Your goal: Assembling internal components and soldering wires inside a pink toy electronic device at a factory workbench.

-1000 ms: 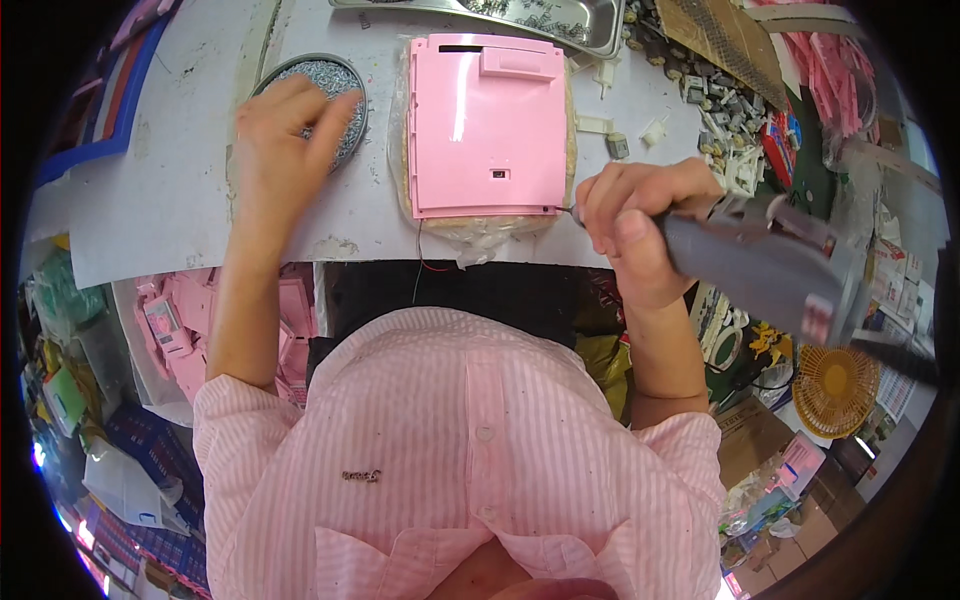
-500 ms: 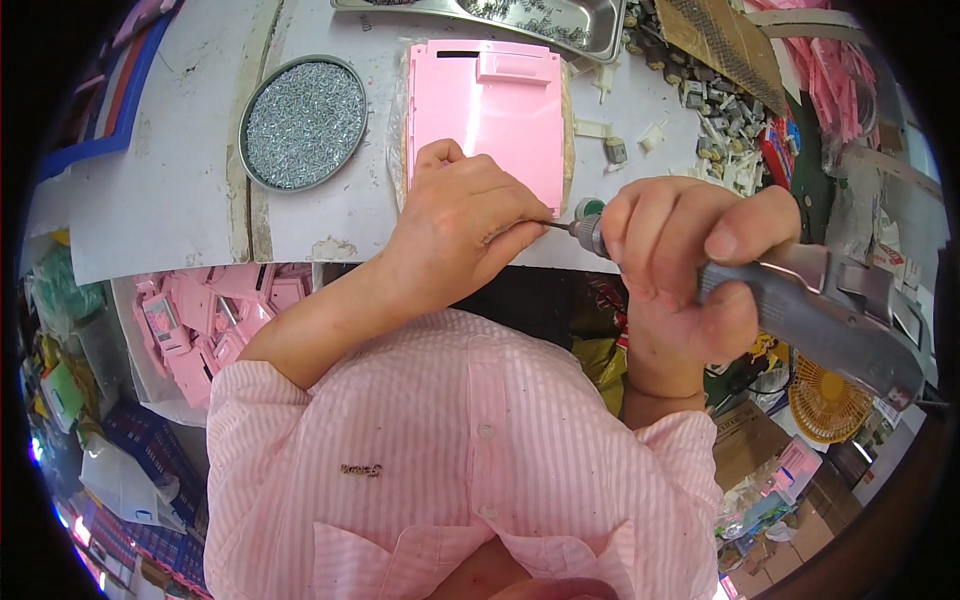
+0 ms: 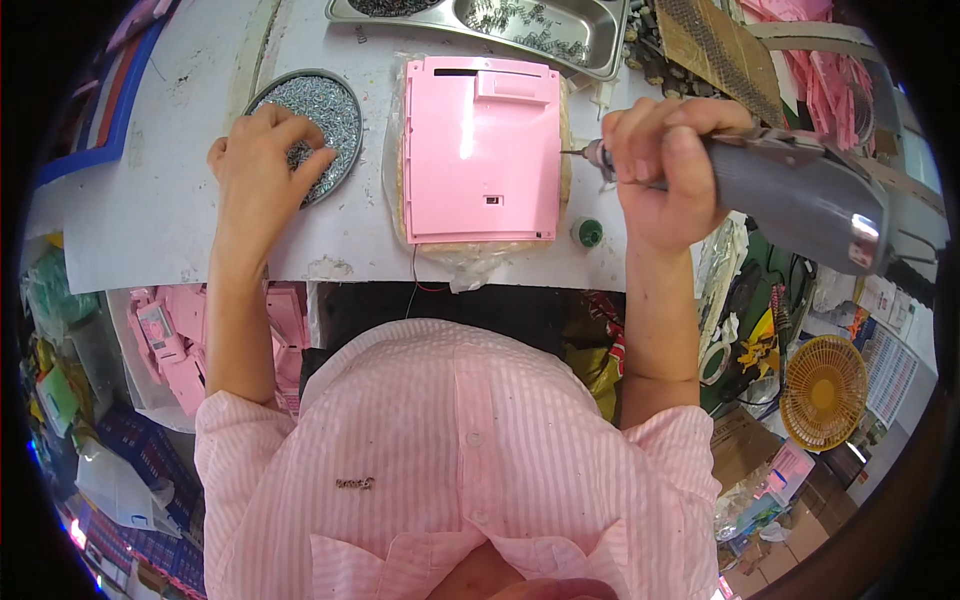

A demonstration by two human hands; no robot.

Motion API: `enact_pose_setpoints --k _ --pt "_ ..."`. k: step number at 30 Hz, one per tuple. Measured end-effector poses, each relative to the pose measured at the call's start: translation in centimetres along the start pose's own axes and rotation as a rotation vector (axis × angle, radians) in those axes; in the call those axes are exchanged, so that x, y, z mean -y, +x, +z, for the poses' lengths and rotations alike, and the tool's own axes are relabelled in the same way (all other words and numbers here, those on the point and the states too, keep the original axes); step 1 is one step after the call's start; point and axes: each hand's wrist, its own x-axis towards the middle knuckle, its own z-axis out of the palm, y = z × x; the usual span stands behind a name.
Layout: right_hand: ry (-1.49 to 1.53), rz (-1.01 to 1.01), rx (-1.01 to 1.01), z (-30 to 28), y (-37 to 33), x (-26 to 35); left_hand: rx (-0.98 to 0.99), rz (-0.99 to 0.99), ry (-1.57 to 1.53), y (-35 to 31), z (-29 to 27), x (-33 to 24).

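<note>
My right hand [image 3: 672,165] is wrapped round a grey electric screwdriver [image 3: 790,195]. Its thin bit [image 3: 572,152] points left, close to the right edge of a flat pink plastic casing [image 3: 480,150]. The casing lies on a pad covered in clear plastic and has a raised block near its far edge and a small rectangular opening near its front. Over to the left, my left hand [image 3: 262,170] reaches onto a round dish [image 3: 358,150] full of small silver screws [image 3: 318,105]. Its fingers are bent and apart, with screws showing between thumb and forefinger; no held screw can be made out.
A metal tray [image 3: 600,45] with small springs stands beyond the casing. A small green-topped round container [image 3: 588,233] sits at the casing's right. Below the table's left front edge is a box of pink parts [image 3: 185,370]. A yellow fan [image 3: 824,392] stands lower right.
My left hand has left the casing's front right corner and moved left to the screw dish. The screwdriver has been drawn back from that corner and now sits farther away from me.
</note>
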Motion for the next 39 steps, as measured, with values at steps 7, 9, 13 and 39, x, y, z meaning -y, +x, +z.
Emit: enact_pose_setpoints --k 7,9,13,39 --pt "-0.332 0.08 0.037 0.1 -0.5 -0.9 -0.181 -0.016 -0.075 0.4 0.7 0.8" --pt "-0.203 0.109 0.039 -0.4 0.2 -1.3 -0.182 -0.026 -0.038 1.1 1.2 1.6" --pt "0.068 0.03 0.189 0.7 2.6 2.1 -0.117 -0.023 -0.256 1.5 0.8 2.1" --pt "0.104 0.153 0.127 4.0 1.2 3.6 -0.179 0.501 -0.744 1.1 0.9 -10.2"
